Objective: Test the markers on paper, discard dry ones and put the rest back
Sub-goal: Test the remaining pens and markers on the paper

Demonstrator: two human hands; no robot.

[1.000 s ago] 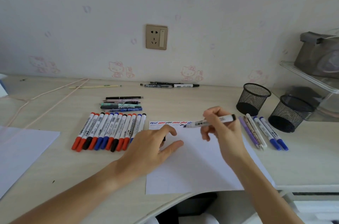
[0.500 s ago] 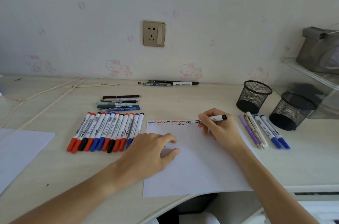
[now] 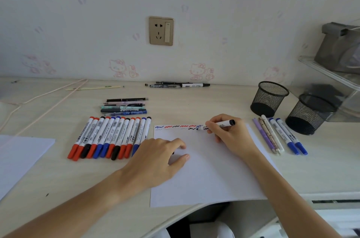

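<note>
The right hand [image 3: 231,135] grips a white marker [image 3: 218,125] with its fingers curled round the barrel; the marker lies nearly flat, dark end to the right, tip to the left touching the sheet of paper [image 3: 206,175] at its top edge. The tip sits at the right end of a row of squiggles [image 3: 178,127] in blue, red and black. The left hand [image 3: 157,159] rests palm-down on the left part of the paper, fingers loosely bent; something dark shows under the fingers, but whether it is held cannot be told. The paper lies on the bench [image 3: 58,179] near the front edge. Left of it, a row of capped markers [image 3: 109,138] with red, black and blue caps lies side by side. A small group of pens [image 3: 124,107] lies behind that row. Right of the paper lie five more pens and markers [image 3: 278,136], and beyond them two black mesh cups [image 3: 268,99] stand upright. A second sheet [image 3: 17,157] lies at the far left.
</note>
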